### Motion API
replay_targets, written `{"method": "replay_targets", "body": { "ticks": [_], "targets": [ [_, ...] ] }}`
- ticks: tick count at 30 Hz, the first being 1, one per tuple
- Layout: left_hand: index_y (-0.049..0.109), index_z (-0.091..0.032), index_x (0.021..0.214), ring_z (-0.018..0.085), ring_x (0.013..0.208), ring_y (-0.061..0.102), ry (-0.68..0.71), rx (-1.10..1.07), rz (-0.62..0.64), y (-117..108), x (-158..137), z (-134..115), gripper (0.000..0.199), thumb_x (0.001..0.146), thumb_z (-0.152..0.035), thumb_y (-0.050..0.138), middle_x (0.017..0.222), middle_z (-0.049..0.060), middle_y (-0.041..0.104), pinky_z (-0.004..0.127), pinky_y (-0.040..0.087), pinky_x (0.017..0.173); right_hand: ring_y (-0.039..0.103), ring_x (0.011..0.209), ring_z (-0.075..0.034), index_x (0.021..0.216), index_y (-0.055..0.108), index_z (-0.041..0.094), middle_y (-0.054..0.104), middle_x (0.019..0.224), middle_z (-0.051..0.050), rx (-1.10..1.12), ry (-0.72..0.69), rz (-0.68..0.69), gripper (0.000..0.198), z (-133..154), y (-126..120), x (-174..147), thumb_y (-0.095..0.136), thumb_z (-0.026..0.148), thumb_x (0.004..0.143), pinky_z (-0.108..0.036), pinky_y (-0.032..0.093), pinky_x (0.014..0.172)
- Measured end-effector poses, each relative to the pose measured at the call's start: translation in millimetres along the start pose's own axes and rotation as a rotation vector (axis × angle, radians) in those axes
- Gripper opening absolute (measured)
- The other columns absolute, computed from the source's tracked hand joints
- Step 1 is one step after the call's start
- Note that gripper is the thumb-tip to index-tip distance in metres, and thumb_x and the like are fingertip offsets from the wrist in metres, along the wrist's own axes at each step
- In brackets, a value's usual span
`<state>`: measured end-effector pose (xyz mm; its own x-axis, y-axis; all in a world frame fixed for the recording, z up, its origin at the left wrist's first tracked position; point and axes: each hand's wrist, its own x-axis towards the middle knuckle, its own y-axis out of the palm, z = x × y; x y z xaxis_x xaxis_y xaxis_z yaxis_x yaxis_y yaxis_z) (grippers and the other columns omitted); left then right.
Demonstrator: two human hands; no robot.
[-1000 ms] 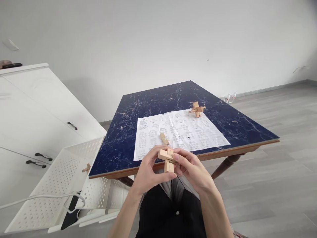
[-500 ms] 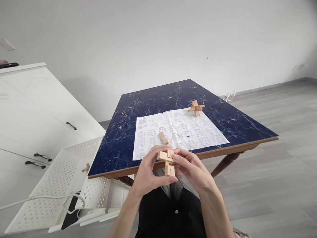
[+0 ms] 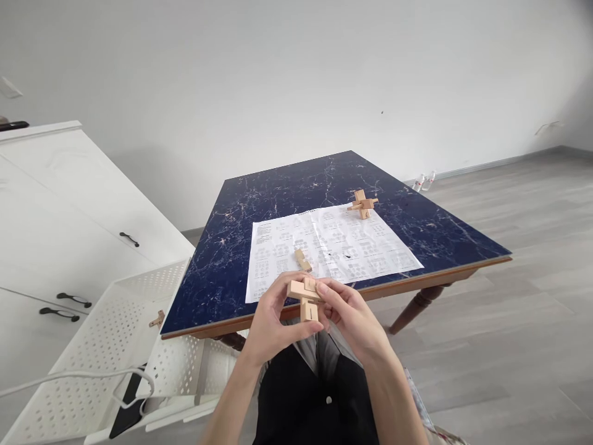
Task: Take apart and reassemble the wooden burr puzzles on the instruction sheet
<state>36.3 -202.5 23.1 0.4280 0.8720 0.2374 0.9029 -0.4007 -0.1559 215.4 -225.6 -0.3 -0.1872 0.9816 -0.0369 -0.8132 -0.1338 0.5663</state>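
Between my two hands, over the near table edge, is a partly joined wooden burr puzzle (image 3: 309,311) made of notched light wooden bars. My left hand (image 3: 273,318) grips it from the left, with the thumb under the lower block and the fingers behind. From the right, my right hand (image 3: 352,312) pinches the crossing bar with its thumb on top; some fingertips are hidden behind the wood. A loose notched wooden bar (image 3: 302,259) lies on the printed sheet (image 3: 273,247) just beyond my hands. An assembled wooden cross puzzle (image 3: 362,204) sits at the sheet's far right corner.
The blue marbled table (image 3: 287,185) stands before a white wall. On the left, a white perforated basket (image 3: 88,346) holds a small wooden puzzle (image 3: 157,319), a cable and a dark flat object. A white cabinet (image 3: 83,204) rises behind it. Clear bottles (image 3: 424,181) stand on the floor.
Both hands and the held puzzle have shifted slightly left in view, along with a small camera movement. The lower block appears slightly turned; the grip stays much the same.
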Motion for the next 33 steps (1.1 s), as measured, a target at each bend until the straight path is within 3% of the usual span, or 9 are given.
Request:
{"method": "replay_targets", "body": {
  "ticks": [3,7,10,13,17,23,27,29,33],
  "targets": [
    [0.066,-0.021,0.129,0.031,0.123,0.068,-0.034,-0.016,-0.113,-10,5,5,0.059,0.081,-0.044,0.092,0.129,0.011,0.071,0.042,0.052,0.11,0.056,0.056,-0.013,0.106,0.073,0.02,0.066,0.076,0.0,-0.151,-0.097,-0.116,0.046,-9,3,5,0.072,0.065,0.096,-0.029,0.047,0.058],
    [0.063,-0.021,0.133,0.029,0.119,0.071,-0.097,0.06,-0.394,-30,15,20,0.061,0.083,-0.044,0.089,0.134,0.012,0.072,0.04,0.056,0.102,0.066,0.075,-0.02,0.111,0.071,0.022,0.071,0.088,-0.005,-0.543,-0.294,-0.373,0.035,-20,4,10,0.064,0.056,0.103,-0.033,0.053,0.07],
    [0.062,-0.021,0.134,0.029,0.119,0.071,-0.13,0.154,-0.415,-44,21,30,0.065,0.08,-0.043,0.091,0.135,0.012,0.072,0.039,0.058,0.099,0.067,0.09,-0.024,0.114,0.069,0.023,0.073,0.104,-0.01,-0.873,-0.436,-0.47,0.025,-28,3,15,0.056,0.044,0.107,-0.036,0.054,0.074],
    [0.06,-0.022,0.138,0.028,0.118,0.072,-0.157,0.194,-0.359,-52,21,35,0.07,0.079,-0.041,0.092,0.134,0.012,0.073,0.039,0.057,0.101,0.066,0.11,-0.03,0.122,0.067,0.024,0.069,0.122,-0.014,-1.053,-0.505,-0.467,0.024,-37,3,25,0.053,0.035,0.106,-0.044,0.055,0.091],
    [0.06,-0.022,0.141,0.026,0.116,0.071,-0.151,0.191,-0.281,-54,16,37,0.071,0.079,-0.038,0.092,0.134,0.011,0.073,0.038,0.056,0.103,0.059,0.122,-0.038,0.127,0.067,0.02,0.065,0.129,-0.019,-1.131,-0.489,-0.471,0.031,-46,3,50,0.055,0.028,0.1,-0.055,0.049,0.099],
    [0.061,-0.022,0.14,0.027,0.119,0.069,-0.127,0.145,-0.271,-54,13,34,0.069,0.08,-0.038,0.091,0.135,0.011,0.072,0.04,0.056,0.103,0.065,0.105,-0.038,0.108,0.072,0.019,0.072,0.109,-0.018,-1.173,-0.415,-0.436,0.021,-38,1,70,0.055,0.03,0.102,-0.054,0.05,0.09],
    [0.062,-0.022,0.138,0.03,0.124,0.069,-0.106,0.098,-0.303,-45,9,23,0.065,0.082,-0.043,0.09,0.138,0.012,0.071,0.042,0.056,0.105,0.071,0.085,-0.027,0.121,0.069,0.021,0.074,0.12,-0.015,-1.104,-0.398,-0.388,0.027,-22,2,45,0.053,0.039,0.108,-0.043,0.056,0.078],
    [0.062,-0.022,0.137,0.032,0.127,0.068,-0.081,0.063,-0.312,-39,5,16,0.065,0.082,-0.044,0.09,0.14,0.012,0.07,0.043,0.056,0.107,0.073,0.089,-0.027,0.128,0.067,0.022,0.075,0.122,-0.014,-0.986,-0.383,-0.399,0.03,-14,5,25,0.061,0.042,0.106,-0.043,0.057,0.081],
    [0.062,-0.022,0.139,0.035,0.133,0.066,-0.027,0.062,-0.283,-31,-3,6,0.069,0.08,-0.043,0.092,0.142,0.013,0.069,0.045,0.053,0.114,0.075,0.1,-0.032,0.115,0.073,0.028,0.079,0.109,-0.01,-0.806,-0.377,-0.367,0.019,2,11,-7,0.073,0.038,0.099,-0.045,0.057,0.087]
  ]
}}
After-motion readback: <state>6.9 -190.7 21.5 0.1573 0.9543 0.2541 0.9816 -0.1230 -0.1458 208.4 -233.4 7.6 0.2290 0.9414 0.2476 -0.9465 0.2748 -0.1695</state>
